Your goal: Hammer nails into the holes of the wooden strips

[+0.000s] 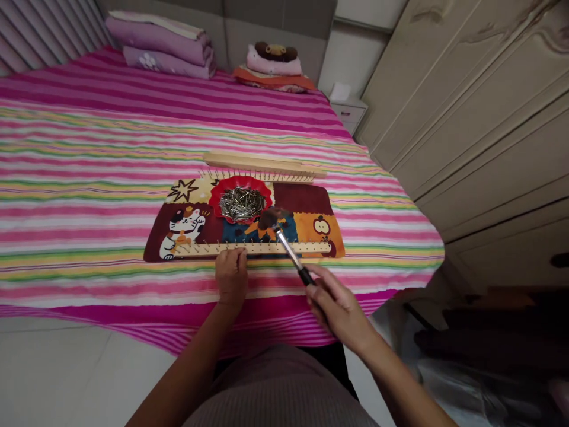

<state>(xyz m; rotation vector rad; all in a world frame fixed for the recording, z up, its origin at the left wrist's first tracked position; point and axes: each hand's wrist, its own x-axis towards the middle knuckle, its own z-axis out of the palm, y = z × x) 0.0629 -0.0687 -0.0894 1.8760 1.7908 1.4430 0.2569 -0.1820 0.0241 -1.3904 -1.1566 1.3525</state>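
My right hand (pixel 335 302) is wrapped round the black handle of a brush (pixel 290 248) with a silver neck. Its dark, slightly blurred bristles hover over the patterned mat (pixel 306 198), just right of a red scalloped bowl (pixel 215 207) full of metal nails (pixel 242 203). Along the mat's near edge lies a pale wooden strip (pixel 262 248) with a row of nails standing in it. My left hand (pixel 231 276) is closed at the near side of this strip, its fingers gripping the edge; the fingertips are partly hidden.
Behind the bowl lie more wooden strips (pixel 253 161), one with many upright nails. A striped cloth (pixel 89 225) covers the bed. Folded bedding (pixel 160 44) and a cushion pile (pixel 273 65) sit at the headboard. A wardrobe (pixel 466 107) stands on the right.
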